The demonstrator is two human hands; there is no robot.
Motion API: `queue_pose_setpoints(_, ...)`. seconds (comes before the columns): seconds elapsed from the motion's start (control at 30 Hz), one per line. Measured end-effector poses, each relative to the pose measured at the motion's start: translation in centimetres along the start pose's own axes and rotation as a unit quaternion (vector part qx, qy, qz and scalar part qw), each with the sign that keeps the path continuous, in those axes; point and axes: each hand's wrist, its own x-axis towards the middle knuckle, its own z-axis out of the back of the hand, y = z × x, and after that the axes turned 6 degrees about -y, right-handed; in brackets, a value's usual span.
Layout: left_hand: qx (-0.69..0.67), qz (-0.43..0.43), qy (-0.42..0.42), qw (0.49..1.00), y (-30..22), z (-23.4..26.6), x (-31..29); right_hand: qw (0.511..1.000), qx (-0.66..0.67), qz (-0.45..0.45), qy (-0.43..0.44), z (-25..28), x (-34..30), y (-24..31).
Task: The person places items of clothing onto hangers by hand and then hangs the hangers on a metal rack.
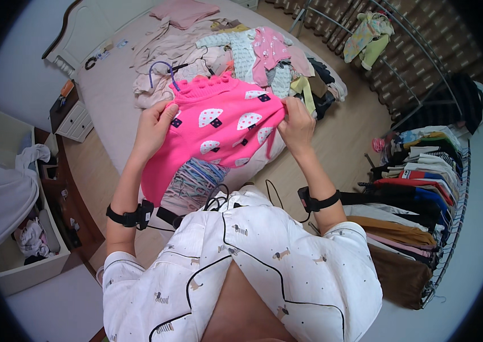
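Head view: left hand and right hand, fingers clamped on pink sweater, held up before bed. Hanger hook at collar; apparently part-hung. Clothes pile on bed remains unhung.

The pale pink bed spans roughly ten to one o'clock. On it, a small dark ring sits at ten; a pink cloth and, nearer, rumpled beige-pink garments lie at eleven; a pale blue patterned garment at twelve, a pink printed top just beside it; dark clothes between one and two, by the edge.
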Motion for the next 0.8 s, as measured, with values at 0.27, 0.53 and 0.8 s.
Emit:
queue_pose_setpoints(0.27, 0.036, 0.063, -0.135, 0.988, 2.6, 2.7, 0.6, 1.0, -0.011, -0.012, -0.024, 1.8, -1.8, -1.5)
queue_pose_setpoints(0.53, -0.002, 0.024, -0.235, 0.972, 2.1, 2.9, 1.5, 0.877, 0.321, -0.069, 0.352, 1.7, -2.3, 3.9)
queue_pose_setpoints(0.8, 0.032, -0.119, -0.164, 0.979, -1.9, 4.1, -0.6, 0.945, 0.259, -0.02, 0.199, 2.0, 4.0, 4.5)
